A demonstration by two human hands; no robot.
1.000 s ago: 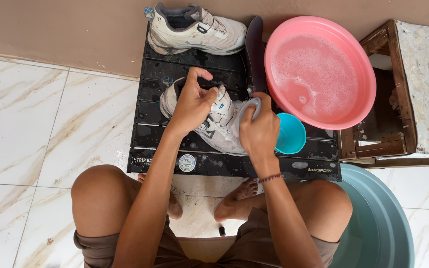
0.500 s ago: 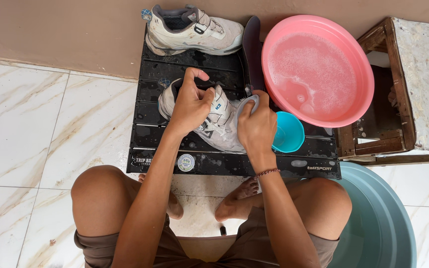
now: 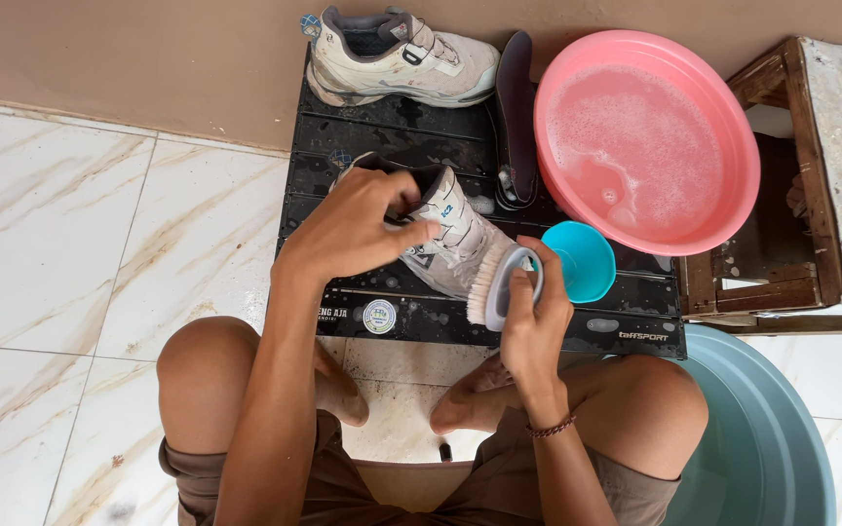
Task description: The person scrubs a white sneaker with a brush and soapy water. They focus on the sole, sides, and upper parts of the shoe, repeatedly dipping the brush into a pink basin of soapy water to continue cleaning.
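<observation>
My left hand (image 3: 358,229) grips a grey-white sneaker (image 3: 455,244) by its heel and collar, holding it on its side on a black low table (image 3: 392,131). My right hand (image 3: 536,317) is closed around the handle of a grey scrub brush (image 3: 495,284), whose pale bristles press against the toe end of that sneaker. A second sneaker (image 3: 401,54) lies at the far edge of the table, and a dark insole (image 3: 516,117) lies beside it.
A pink basin (image 3: 723,127) of soapy water sits at the table's right end, with a small teal cup (image 3: 587,261) in front of it. A wooden crate (image 3: 782,195) stands to the right, a grey-blue tub (image 3: 772,438) at lower right. Marble floor tiles lie to the left.
The right hand has slid with the brush from over the shoe's side down to its toe end. The left hand keeps its hold on the sneaker.
</observation>
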